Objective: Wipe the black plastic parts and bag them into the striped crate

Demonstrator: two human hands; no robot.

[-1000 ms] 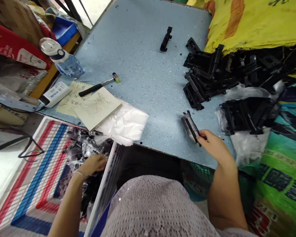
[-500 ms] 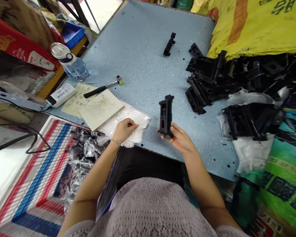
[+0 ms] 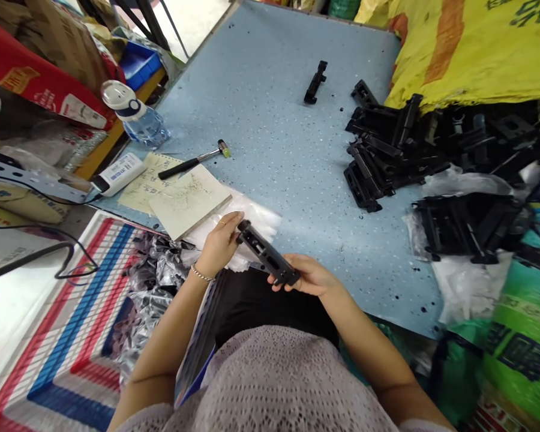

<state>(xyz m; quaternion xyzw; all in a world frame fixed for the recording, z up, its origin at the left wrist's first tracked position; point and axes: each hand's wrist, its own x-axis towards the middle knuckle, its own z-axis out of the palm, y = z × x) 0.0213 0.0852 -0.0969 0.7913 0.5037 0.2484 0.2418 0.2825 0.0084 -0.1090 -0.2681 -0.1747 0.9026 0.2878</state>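
A long black slotted part (image 3: 268,253) is held at a slant above the table's front edge. My right hand (image 3: 306,275) grips its lower right end, fingers wrapped round it. At its upper left end is my left hand (image 3: 221,241), fingers bent together; whether they pinch the part or something small is hidden. Under and beside my left hand lie thin white plastic bags (image 3: 261,217). A single black part (image 3: 315,83) lies apart at the back of the table, and a pile of similar black parts (image 3: 378,150) lies to the right.
On the left are a hammer (image 3: 193,164), a pale board (image 3: 189,201), a written notepad (image 3: 137,195), a white device (image 3: 119,174) and a water bottle (image 3: 137,117). A striped basket (image 3: 67,324) with wrapped items stands below left. A yellow sack (image 3: 481,48) borders the right.
My right hand has brought the black part down and left, tilting it from nearly upright to slanted. My left hand has come to its upper end. The view has shifted slightly.
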